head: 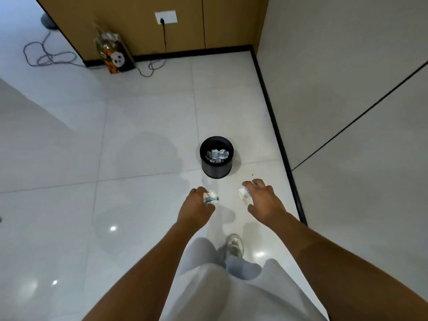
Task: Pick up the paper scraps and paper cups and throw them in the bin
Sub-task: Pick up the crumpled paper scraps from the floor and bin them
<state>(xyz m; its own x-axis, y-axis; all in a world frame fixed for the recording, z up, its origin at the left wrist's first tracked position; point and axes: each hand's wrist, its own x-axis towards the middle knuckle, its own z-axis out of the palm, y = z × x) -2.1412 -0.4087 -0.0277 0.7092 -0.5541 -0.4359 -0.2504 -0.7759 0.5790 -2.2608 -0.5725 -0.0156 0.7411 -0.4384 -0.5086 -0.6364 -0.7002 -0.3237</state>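
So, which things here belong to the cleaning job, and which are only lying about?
Job:
- bin, paper already inside
- crumpled paper in the left hand
- crumpled paper in the right hand

Lying about:
- gift bag by the wall
- cable on the floor
- socket
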